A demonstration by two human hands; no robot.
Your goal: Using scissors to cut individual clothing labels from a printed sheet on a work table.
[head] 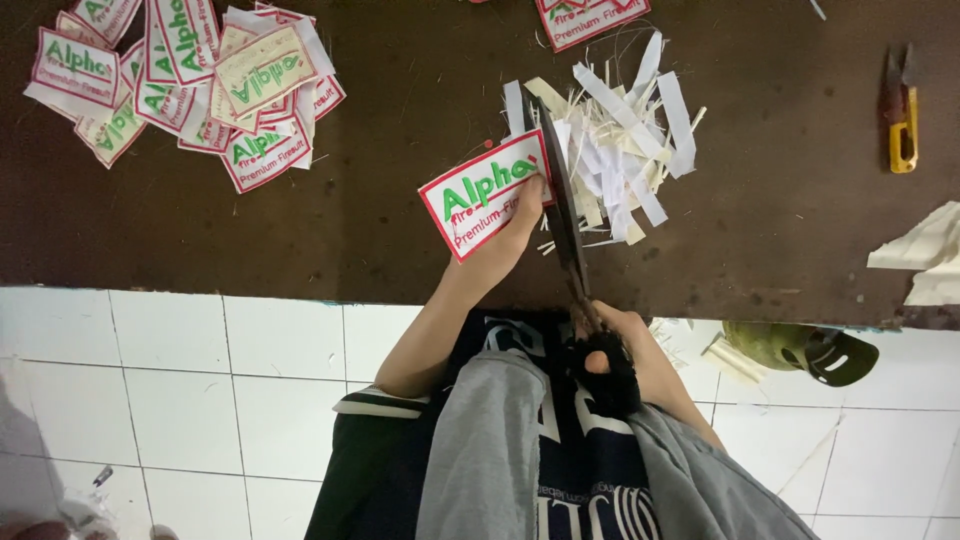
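Wide dark brown worktable (400,230) fills the upper half, white tiled floor (200,380) below it; up at eleven o'clock a loose heap of white, red-bordered embroidered patches (190,80) lies well apart from the work, and at one o'clock from the hands sits a pile of white cloth trimmings (625,130). Centre now: left hand (505,240) pinches one red-bordered rectangular patch with green lettering (483,192) by its right edge, tilted, just above the table. Right hand (615,350) is closed through the black handles of long dark scissors (562,200), blades running to twelve o'clock, touching the patch's right edge. Risk, as I judge it: the left fingertips sit right beside the blade, so a drifting cut could nick them or bite the red border. Far at two o'clock, small yellow-handled thread snips (902,115)
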